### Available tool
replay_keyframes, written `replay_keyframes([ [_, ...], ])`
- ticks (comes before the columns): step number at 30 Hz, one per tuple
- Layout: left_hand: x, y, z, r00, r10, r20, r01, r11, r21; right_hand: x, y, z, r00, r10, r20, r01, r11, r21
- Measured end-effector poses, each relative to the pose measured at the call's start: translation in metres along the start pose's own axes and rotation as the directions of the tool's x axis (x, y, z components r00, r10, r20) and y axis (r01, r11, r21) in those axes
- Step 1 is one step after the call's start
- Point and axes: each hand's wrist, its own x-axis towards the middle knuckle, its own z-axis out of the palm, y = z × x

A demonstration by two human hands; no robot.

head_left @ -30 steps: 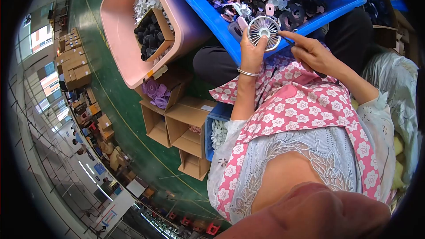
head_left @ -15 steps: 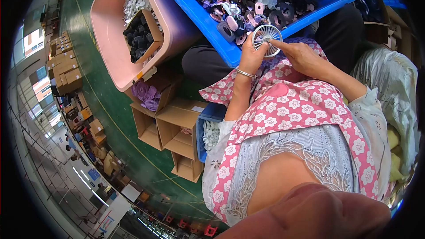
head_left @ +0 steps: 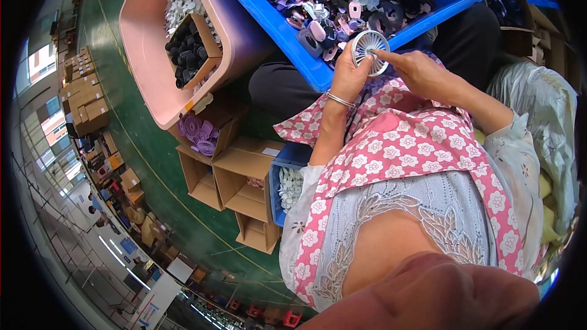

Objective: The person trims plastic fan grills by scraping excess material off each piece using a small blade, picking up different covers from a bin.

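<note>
A round white fan grille (head_left: 370, 46) with radial spokes is held up over the near edge of the blue crate (head_left: 299, 54). My left hand (head_left: 351, 73) grips its left side and lower edge, with a bangle on the wrist. My right hand (head_left: 422, 72) is at the grille's right side, its index finger reaching to the hub; whether the other fingers hold anything is hidden. Inside the crate lie many small pink, black, grey and clear plastic parts (head_left: 348, 0), close behind the grille.
A pink tub (head_left: 143, 55) at the left holds white parts and a box of black parts (head_left: 189, 52). Below it stand cardboard boxes (head_left: 244, 162), one with purple grilles (head_left: 199, 134), and a small blue bin (head_left: 278, 192). A plastic bag (head_left: 535, 110) lies at the right.
The view has shifted, so the crate and tub appear farther left. My right index finger has moved from the grille's edge to its hub; my left hand still holds the grille.
</note>
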Motion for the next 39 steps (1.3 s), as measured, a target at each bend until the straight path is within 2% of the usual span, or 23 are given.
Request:
replay_keyframes([
  [1, -0.001, 0.008, 0.004, 0.999, -0.025, 0.039, 0.027, 0.998, -0.058, 0.001, -0.002, -0.007, 1.000, -0.007, -0.009, 0.007, 1.000, -0.029],
  [4, 0.012, 0.002, 0.006, 0.994, 0.018, 0.111, -0.025, 0.998, 0.058, 0.008, -0.010, -0.036, 0.991, 0.042, 0.129, -0.032, 0.997, -0.075],
  [6, 0.019, 0.003, 0.013, 0.991, -0.094, 0.090, 0.097, 0.995, -0.024, 0.013, -0.014, -0.050, 0.979, 0.047, 0.198, -0.015, 0.986, -0.163],
  [7, 0.023, -0.002, 0.012, 0.993, -0.083, 0.087, 0.087, 0.995, -0.049, 0.020, -0.015, -0.053, 0.963, 0.082, 0.255, -0.039, 0.985, -0.168],
  [9, 0.027, 0.001, 0.013, 0.988, -0.096, 0.119, 0.105, 0.992, -0.068, 0.029, -0.018, -0.065, 0.927, 0.088, 0.365, -0.012, 0.979, -0.204],
  [10, 0.030, 0.003, 0.014, 0.989, -0.079, 0.127, 0.086, 0.995, -0.044, 0.034, -0.007, -0.061, 0.932, 0.010, 0.363, 0.081, 0.968, -0.237],
  [12, 0.033, 0.009, 0.016, 0.983, -0.118, 0.143, 0.123, 0.992, -0.027, 0.045, -0.002, -0.064, 0.908, 0.114, 0.403, -0.034, 0.979, -0.201],
  [14, 0.034, 0.007, 0.013, 0.983, -0.105, 0.154, 0.111, 0.993, -0.034, 0.057, -0.003, -0.062, 0.888, 0.099, 0.449, -0.029, 0.987, -0.160],
  [16, 0.034, 0.007, 0.011, 0.980, -0.125, 0.153, 0.133, 0.990, -0.042, 0.067, -0.036, -0.076, 0.722, 0.379, 0.579, -0.249, 0.923, -0.293],
  [17, 0.033, 0.010, 0.010, 0.978, -0.135, 0.160, 0.145, 0.988, -0.052, 0.071, -0.035, -0.074, 0.704, 0.426, 0.568, -0.329, 0.905, -0.271],
  [19, 0.034, 0.012, 0.014, 0.977, -0.129, 0.168, 0.140, 0.989, -0.057, 0.076, -0.032, -0.085, 0.641, 0.423, 0.640, -0.407, 0.895, -0.184],
  [21, 0.033, 0.013, 0.018, 0.976, -0.124, 0.180, 0.139, 0.988, -0.071, 0.081, -0.032, -0.090, 0.673, 0.396, 0.624, -0.383, 0.909, -0.164],
  [23, 0.033, 0.013, 0.021, 0.977, -0.127, 0.174, 0.141, 0.988, -0.067, 0.089, -0.035, -0.093, 0.639, 0.394, 0.660, -0.313, 0.918, -0.245],
  [26, 0.031, 0.024, 0.023, 0.956, -0.206, 0.208, 0.228, 0.970, -0.086, 0.100, -0.037, -0.095, 0.598, 0.397, 0.697, -0.203, 0.916, -0.347],
  [29, 0.029, 0.024, 0.019, 0.950, -0.212, 0.228, 0.249, 0.957, -0.147, 0.099, -0.035, -0.091, 0.618, 0.367, 0.695, -0.097, 0.913, -0.395],
  [31, 0.028, 0.021, 0.018, 0.952, -0.205, 0.228, 0.242, 0.958, -0.151, 0.087, -0.032, -0.086, 0.675, 0.285, 0.681, -0.009, 0.925, -0.379],
  [33, 0.029, 0.019, 0.016, 0.957, -0.187, 0.224, 0.219, 0.967, -0.128, 0.062, -0.005, -0.071, 0.864, -0.038, 0.502, 0.185, 0.951, -0.246],
  [35, 0.029, 0.016, 0.015, 0.962, -0.151, 0.226, 0.183, 0.975, -0.128, 0.052, 0.018, -0.062, 0.926, -0.070, 0.370, 0.103, 0.992, -0.070],
  [36, 0.026, 0.022, 0.015, 0.960, -0.158, 0.231, 0.184, 0.979, -0.094, 0.045, 0.018, -0.062, 0.927, -0.291, 0.237, 0.308, 0.951, -0.038],
  [37, 0.026, 0.021, 0.014, 0.962, -0.156, 0.224, 0.179, 0.980, -0.082, 0.039, 0.021, -0.062, 0.953, -0.146, 0.266, 0.153, 0.988, -0.006],
  [39, 0.025, 0.016, 0.011, 0.970, 0.003, 0.244, -0.029, 0.994, 0.104, 0.025, 0.018, -0.066, 0.950, 0.099, 0.297, -0.132, 0.987, 0.094],
])
